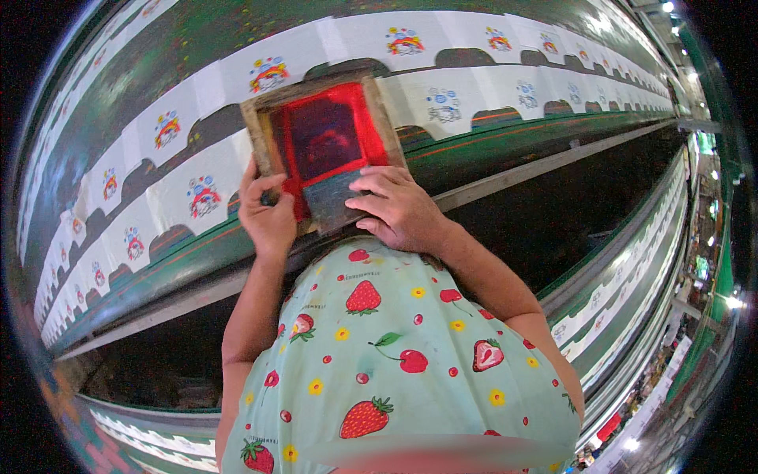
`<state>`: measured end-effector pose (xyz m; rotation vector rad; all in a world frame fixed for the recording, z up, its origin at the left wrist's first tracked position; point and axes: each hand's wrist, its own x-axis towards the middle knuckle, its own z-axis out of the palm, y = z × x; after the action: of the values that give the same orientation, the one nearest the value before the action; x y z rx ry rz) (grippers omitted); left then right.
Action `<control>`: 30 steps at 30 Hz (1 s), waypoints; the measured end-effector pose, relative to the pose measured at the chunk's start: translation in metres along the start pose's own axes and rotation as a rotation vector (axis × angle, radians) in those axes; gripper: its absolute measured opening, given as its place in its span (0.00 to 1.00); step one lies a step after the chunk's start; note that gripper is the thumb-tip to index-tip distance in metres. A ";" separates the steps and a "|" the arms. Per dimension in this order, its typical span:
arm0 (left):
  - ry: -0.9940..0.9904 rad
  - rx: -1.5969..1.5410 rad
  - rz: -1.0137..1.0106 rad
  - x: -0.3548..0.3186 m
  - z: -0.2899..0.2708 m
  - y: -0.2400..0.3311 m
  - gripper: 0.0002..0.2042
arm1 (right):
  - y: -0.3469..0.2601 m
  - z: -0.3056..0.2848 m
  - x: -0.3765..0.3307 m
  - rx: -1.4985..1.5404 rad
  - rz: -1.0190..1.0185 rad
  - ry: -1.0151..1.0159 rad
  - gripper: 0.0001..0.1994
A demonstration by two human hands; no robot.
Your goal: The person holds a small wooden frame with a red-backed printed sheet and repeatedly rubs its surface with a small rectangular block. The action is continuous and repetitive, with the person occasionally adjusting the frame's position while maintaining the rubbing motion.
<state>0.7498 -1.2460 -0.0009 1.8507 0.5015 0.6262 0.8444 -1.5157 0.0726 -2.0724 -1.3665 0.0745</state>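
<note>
A long green table (505,146) runs from lower left to upper right across the view, bending with the lens; on it lie two rows of white fabric pieces (197,83), laid edge to edge, each bearing a small many-coloured printed motif (268,73); a second such table (632,292) with more white pieces runs alongside at the right, across a dark aisle; the person's pale green top (395,371), patterned with strawberries and cherries, fills the lower middle; on the near row of pieces rests a wooden-framed printing screen (316,134), lying flat, its mesh covered in red ink with a darker centre; the frame is slightly longer than wide, its long axis running away from the person and leaning a little to the left, its near short edge towards the body; the left hand (267,213) clasps the near left corner of the frame, fingers curled over the wood; the right hand (399,207) lies knuckles up over the near right corner, fingers pressing a grey squeegee (332,199) against the near end of the mesh.
</note>
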 end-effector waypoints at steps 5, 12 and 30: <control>0.034 -0.052 0.081 -0.006 0.045 0.025 0.15 | 0.043 -0.029 -0.050 0.046 0.325 0.391 0.20; 0.028 -0.179 0.105 -0.022 0.178 0.055 0.13 | 0.125 -0.092 -0.126 0.226 0.468 0.498 0.20; 0.023 -0.336 -0.125 -0.032 0.235 0.052 0.12 | 0.182 -0.153 -0.181 0.333 0.308 0.403 0.19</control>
<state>0.8756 -1.4517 -0.0266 1.4854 0.4905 0.6071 0.9666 -1.7871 0.0418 -1.8690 -0.7345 0.0117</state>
